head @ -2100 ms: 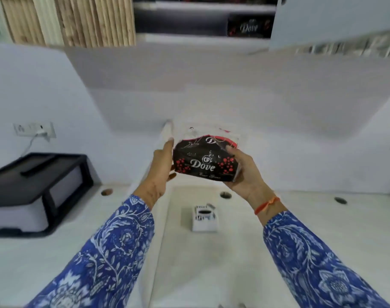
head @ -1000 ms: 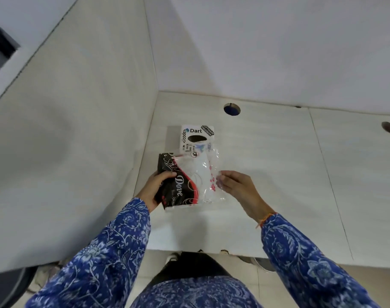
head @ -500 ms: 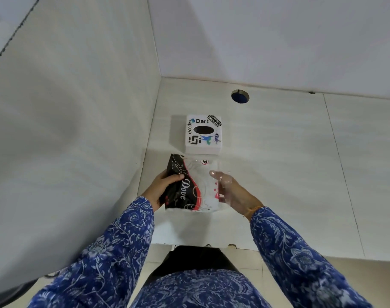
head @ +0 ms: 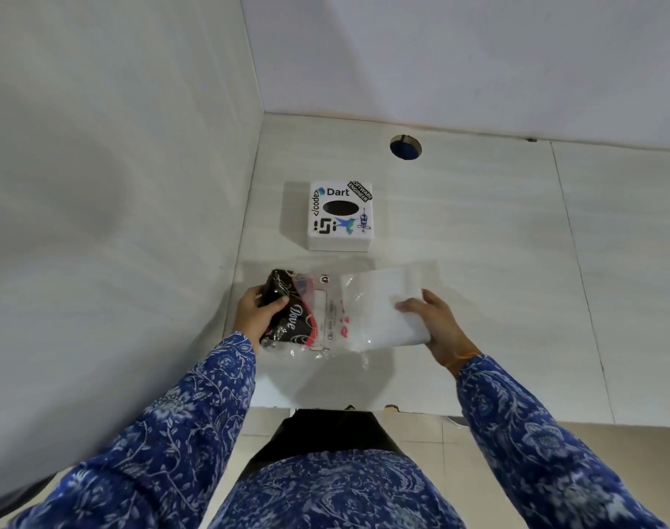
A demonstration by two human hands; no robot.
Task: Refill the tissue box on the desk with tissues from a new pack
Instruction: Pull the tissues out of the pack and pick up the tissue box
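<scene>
A white cube tissue box [head: 340, 215] with stickers and a dark oval slot on top stands on the desk [head: 478, 261] near the left partition. In front of it, my left hand [head: 256, 313] grips the black end of the "Dove" plastic pack [head: 299, 318]. My right hand [head: 436, 322] holds a white stack of tissues [head: 383, 303] that sticks out of the pack's clear open end, to the right. Pack and stack hover just above the desk's front part.
A white partition wall [head: 116, 223] closes the left side and another runs along the back. A round cable hole [head: 405, 147] sits in the desk behind the box. The desk's front edge [head: 364, 408] is near my body.
The view tilted down from the wall shelf to the desk. The pack came down in front of the box, and my right hand has drawn the tissue stack rightward out of the wrapper.
</scene>
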